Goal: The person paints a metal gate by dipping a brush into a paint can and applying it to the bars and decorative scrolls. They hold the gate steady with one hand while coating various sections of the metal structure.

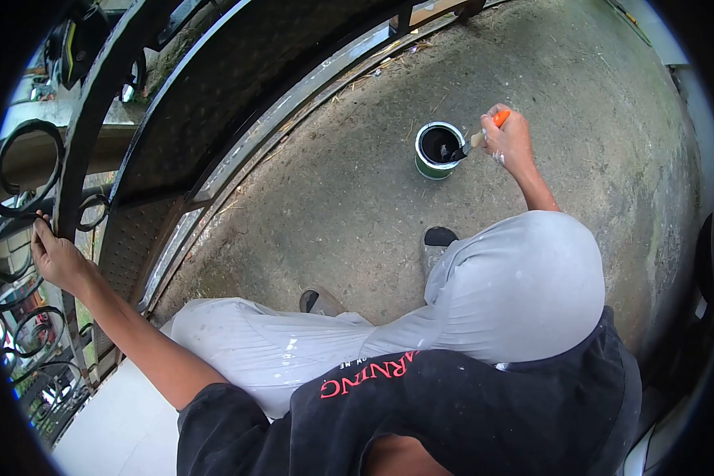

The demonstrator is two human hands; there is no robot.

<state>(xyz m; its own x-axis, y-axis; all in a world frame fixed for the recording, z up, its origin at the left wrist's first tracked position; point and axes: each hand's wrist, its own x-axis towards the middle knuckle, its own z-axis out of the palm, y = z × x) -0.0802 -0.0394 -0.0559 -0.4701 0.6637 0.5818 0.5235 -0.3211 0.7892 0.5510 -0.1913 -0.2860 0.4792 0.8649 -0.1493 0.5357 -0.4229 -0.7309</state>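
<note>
My right hand is closed around the handle of a paintbrush, whose orange end sticks out above the fist. The brush's dark, wet bristles are at the right rim of a paint can. This can is green outside, has a pale rim and holds black paint. White smears mark my right wrist. On the far left, my left hand grips the black scrollwork of a metal gate; some of its fingers are hidden behind the iron.
Solid dark panels of the gate curve across the upper left, above a metal rail along the ground. Rough concrete floor lies around the can. My bent knees, in grey paint-spotted trousers, and dark shoes are close to it.
</note>
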